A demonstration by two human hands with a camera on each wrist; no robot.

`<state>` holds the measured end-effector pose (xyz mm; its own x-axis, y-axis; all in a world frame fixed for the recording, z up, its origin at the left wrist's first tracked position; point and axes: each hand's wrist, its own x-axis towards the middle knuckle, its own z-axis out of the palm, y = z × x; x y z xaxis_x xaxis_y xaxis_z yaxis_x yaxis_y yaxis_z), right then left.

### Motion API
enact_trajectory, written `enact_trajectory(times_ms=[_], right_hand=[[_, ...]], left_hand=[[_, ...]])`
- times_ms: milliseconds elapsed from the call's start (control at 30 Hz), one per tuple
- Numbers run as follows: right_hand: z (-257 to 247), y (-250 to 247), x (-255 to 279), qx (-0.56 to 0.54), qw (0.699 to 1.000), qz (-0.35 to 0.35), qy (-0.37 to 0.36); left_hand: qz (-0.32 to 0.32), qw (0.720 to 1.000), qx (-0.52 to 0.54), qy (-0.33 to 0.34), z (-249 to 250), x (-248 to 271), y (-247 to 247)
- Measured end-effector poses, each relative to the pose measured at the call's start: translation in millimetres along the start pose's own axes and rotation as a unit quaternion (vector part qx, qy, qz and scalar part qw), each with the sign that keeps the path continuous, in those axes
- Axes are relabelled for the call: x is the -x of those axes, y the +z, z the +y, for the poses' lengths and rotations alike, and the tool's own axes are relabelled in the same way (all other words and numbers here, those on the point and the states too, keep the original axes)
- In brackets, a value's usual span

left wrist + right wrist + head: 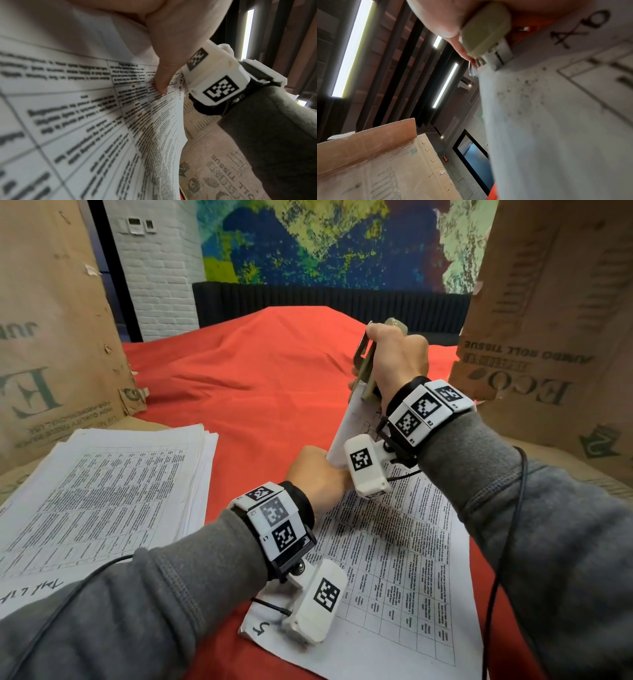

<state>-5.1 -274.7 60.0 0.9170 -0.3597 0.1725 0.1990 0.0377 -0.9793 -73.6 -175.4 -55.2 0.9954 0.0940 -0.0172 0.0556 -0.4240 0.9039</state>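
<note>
table (260,378) under red cloth, paper stack (102,491) at my left | printed sheets (394,559) lie before me, far corner lifted | my left hand (318,475) pinches their raised edge | my right hand (399,361) is wrapped round the stapler (363,361), its nose at that corner

Grey knit sleeves (191,587) carry white wrist blocks (274,522) with black square-code tags (284,537), black straps (303,501) and thin cables (493,594).

A thick stack of printed white paper sheets (113,484) lies beside a tall brown cardboard box (51,320); a second brown cardboard box (555,313) stands opposite, with red cloth (260,378) covering the counter between
</note>
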Motion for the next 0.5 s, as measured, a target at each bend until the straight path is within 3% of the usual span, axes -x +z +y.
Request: enact_trajectory(times_ms=[267,433,500], right_hand=[[3,5,0,0.026,0.999,0.041,-0.024],[5,0,-10,0.020,0.999,-0.035,0.004],[0,-13,-22,0.022,1.000,-0.015,-0.004]], left_hand=[[-0.002,1.000,-0.004,0.002,-3,-3,0],[-0.021,0.999,0.047,0.003,-11,-10,4],[-0.030,0.998,0.057,0.000,-12,-11,3]])
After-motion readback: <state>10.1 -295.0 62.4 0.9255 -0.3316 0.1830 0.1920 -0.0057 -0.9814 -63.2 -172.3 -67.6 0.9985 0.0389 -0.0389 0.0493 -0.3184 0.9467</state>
